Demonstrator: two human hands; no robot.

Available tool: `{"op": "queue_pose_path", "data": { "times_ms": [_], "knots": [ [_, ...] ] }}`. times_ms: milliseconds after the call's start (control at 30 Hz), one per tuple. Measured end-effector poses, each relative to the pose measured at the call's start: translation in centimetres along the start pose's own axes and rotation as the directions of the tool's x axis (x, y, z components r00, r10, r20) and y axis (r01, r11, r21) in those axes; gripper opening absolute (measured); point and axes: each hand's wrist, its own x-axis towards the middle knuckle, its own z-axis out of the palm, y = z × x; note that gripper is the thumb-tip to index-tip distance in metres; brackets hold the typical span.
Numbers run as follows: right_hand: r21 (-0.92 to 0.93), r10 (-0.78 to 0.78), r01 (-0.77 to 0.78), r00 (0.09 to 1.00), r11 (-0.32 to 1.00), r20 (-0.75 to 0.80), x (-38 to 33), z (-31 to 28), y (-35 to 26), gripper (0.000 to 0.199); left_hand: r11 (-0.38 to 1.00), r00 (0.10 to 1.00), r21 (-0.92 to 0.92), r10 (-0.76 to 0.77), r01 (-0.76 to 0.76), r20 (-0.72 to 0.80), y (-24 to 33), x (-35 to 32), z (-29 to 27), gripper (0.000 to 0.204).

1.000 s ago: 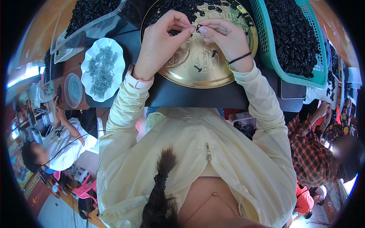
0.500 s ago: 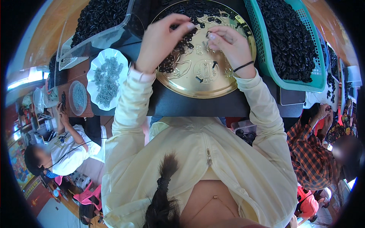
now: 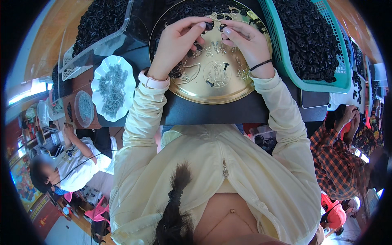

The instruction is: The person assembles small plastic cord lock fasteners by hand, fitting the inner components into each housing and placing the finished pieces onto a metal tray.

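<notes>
Both my hands hover over a round gold tray [image 3: 196, 97] strewn with small black plastic pieces. Between the thumb and fingertips of my left hand [image 3: 173, 47] is a small black plastic piece [image 3: 209, 25]. My right hand [image 3: 254, 45], facing it across a narrow gap, pinches another small black plastic piece [image 3: 223, 27] at its fingertips. A dark pin-like part [image 3: 210, 83] and a second one [image 3: 226, 66] lie on the tray's bare near half. Most black pieces are heaped along its far and left sides, partly hidden by my left hand.
Left of the tray, a white scalloped dish [image 3: 98, 75] holds small silvery metal parts, below a clear bin [image 3: 98, 57] of black pieces. A teal basket [image 3: 345, 83] full of black pieces borders the right. People sit working at left [image 3: 83, 157] and right [image 3: 335, 163].
My left hand has turned slightly, showing a black piece at its fingertips. A black piece now shows clearly in my right fingertips. The whole view has shifted a little.
</notes>
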Motion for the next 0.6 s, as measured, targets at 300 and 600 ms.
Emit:
{"op": "queue_pose_path", "data": {
  "times_ms": [300, 600],
  "knots": [
    [-0.026, 0.008, -0.008, 1.0, 1.0, -0.011, -0.08, 0.14, -0.08, 0.023, 0.987, 0.996, -0.155, -0.037, 0.05, 0.083, 0.1, -0.09, 0.23, 0.026],
    [-0.015, -0.004, 0.004, 1.0, 1.0, -0.024, -0.18, 0.2, 0.05, 0.024, 0.973, 0.996, -0.222, -0.052, 0.066, 0.066, 0.2, -0.44, 0.44, 0.026]
  ]
}}
